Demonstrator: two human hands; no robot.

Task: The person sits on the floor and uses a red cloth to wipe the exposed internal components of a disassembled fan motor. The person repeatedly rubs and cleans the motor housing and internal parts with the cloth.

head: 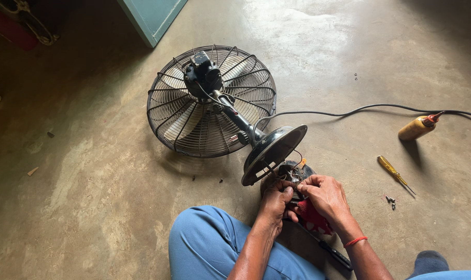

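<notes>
The concrete floor (90,171) takes up nearly everything ahead of the hands, bare and stained, with wide open room to the left of the left hand and a sunlit stretch far ahead of the right. Its far edge is marked by a teal door panel (151,15) well ahead and to the left.

Directly ahead of both hands lies the table fan (210,101), tipped over with its wire cage (168,111) flat on the floor and pale blades showing through the dark, dusty ribs. The black motor housing (202,75) sits at the cage's centre, and a black neck slants back toward the hands to the round base (273,151), which stands on edge just ahead of the knuckles with thin wires trailing from its underside.

A black power cord (370,107) runs from the base away to the right, well clear of the right hand. The person's blue trouser knee (207,241) sits just behind and left of the left hand.

The left hand (275,203) and right hand (324,196) meet, fingers pinched narrow on a small dark part (293,173) with wires under the base; what exactly each fingertip grips I cannot tell. A red cloth (313,218) lies under the right palm, and a red wrist band (355,241) circles that wrist.

To the right of the right hand: a yellow oil bottle (417,127) farthest, a yellow-handled screwdriver (394,173) nearer, and small screws (390,200) nearest. A black-handled tool (334,253) lies behind the right wrist.
</notes>
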